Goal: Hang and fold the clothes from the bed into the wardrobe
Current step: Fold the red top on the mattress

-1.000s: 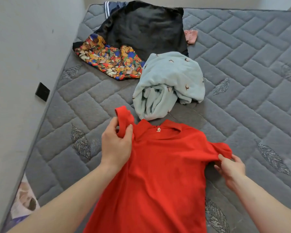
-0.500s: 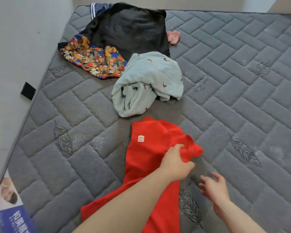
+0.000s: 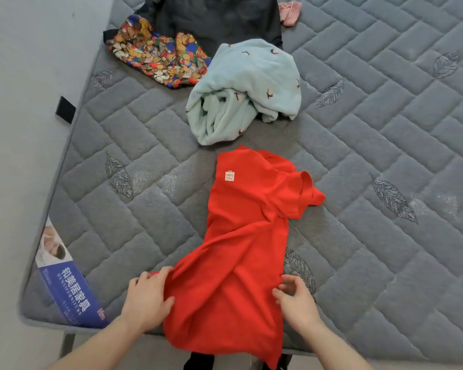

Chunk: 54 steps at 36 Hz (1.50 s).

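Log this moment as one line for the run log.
step: folding red shirt | left hand: grips left edge | right hand: at right edge, grip unclear | shirt: folded lengthwise on mattress, hem overhanging

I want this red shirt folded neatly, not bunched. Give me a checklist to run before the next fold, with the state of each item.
1. Left hand grips the red shirt at its left lower edge: ok.
2. Right hand has hold of the right edge: cannot tell; fingers curl at the edge.
3. Shirt lies flat: not ok; diagonal creases run across the body.
4. Sleeve tucked in: not ok; it sticks out to the right.
5. Hem on the mattress: not ok; it hangs over the near edge.
6. Clear of the light blue garment: ok; a small gap.
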Available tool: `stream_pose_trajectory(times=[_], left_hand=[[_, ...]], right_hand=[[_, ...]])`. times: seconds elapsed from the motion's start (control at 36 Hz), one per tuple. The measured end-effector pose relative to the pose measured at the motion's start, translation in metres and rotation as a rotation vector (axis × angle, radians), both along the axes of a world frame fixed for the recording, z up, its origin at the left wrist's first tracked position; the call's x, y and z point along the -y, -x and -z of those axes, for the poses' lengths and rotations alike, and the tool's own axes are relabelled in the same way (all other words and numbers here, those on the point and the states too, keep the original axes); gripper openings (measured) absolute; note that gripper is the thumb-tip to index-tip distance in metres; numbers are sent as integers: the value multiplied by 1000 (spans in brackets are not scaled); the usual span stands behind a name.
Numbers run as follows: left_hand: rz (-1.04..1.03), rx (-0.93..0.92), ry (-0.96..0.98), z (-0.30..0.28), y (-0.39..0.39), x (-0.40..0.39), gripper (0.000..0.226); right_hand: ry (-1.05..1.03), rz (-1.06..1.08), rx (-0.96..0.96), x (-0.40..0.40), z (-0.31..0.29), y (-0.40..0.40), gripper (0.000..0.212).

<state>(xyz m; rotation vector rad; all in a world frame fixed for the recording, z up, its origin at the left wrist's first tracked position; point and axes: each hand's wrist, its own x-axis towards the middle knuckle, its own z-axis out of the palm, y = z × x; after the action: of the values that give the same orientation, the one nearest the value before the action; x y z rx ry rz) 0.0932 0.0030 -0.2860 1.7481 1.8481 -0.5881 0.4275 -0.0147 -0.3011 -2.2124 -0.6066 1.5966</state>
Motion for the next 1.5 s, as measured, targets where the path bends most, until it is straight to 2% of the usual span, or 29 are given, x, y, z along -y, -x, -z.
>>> stream_pose_trajectory(times=[0.06, 0.11, 0.22, 0.31, 0.36, 0.42, 0.5, 0.64, 0.69, 0.78, 0.86, 0.92, 1.03, 1.11, 1.22, 1.28, 1.33, 1.36, 1.39, 1.44, 1.5], left_hand=[[-1, 15, -74, -1, 1, -2, 26], [-14, 53, -121, -7, -6, -4, 13], [-75, 349, -268, -40, -45, -4, 19], [-86, 544, -264, -68, -84, 8, 22], [15, 679, -216, -81, -109, 21, 27], [175, 739, -124, -84, -133, 32, 27], [329, 693, 30, -74, -161, 42, 22], [396, 653, 382, -55, -182, 48, 38], [440, 640, 435, -48, -179, 45, 43], [372, 617, 366, -42, -168, 29, 39], [146, 628, 220, -40, -151, -8, 36], [41, 630, 77, -38, -138, -44, 34], [-22, 603, -206, -40, -121, -118, 40], [99, 543, -290, -42, -126, -159, 52], [414, 416, -294, -36, -150, -185, 69], [502, 334, -255, -26, -163, -192, 78], [486, 265, -163, -15, -173, -199, 86], [461, 234, -109, -10, -176, -202, 88], [441, 213, -60, -4, -178, -204, 89], [426, 205, 17, 4, -178, -210, 90], [406, 255, 62, 8, -173, -217, 90]], right_hand=[[11, -33, 7, 7, -3, 0, 30], [20, -51, 11, 12, -7, -4, 28], [34, -62, 26, 18, -15, -15, 24], [42, -65, 52, 21, -20, -25, 21], [52, -64, 64, 23, -24, -29, 21], [59, -55, 65, 23, -26, -34, 19], [81, -47, 73, 23, -28, -40, 17], [110, -75, 97, 22, -25, -46, 16], [124, -82, 99, 21, -23, -48, 15], [121, -103, 100, 17, -20, -49, 16], [56, -109, 98, -2, -19, -46, 23], [-22, -79, 123, -27, -19, -46, 31], [-126, 103, 108, -96, -25, -52, 58], [-155, 224, 64, -146, -24, -58, 75], [-178, 262, 28, -192, -13, -61, 71], [-156, 326, 52, -208, -6, -60, 92], [-127, 362, 95, -219, -1, -58, 106], [-114, 349, 100, -223, 2, -58, 102], [-105, 313, 99, -225, 3, -57, 89], [-107, 190, 137, -228, -1, -54, 51], [-173, 72, 204, -230, -10, -48, 24]])
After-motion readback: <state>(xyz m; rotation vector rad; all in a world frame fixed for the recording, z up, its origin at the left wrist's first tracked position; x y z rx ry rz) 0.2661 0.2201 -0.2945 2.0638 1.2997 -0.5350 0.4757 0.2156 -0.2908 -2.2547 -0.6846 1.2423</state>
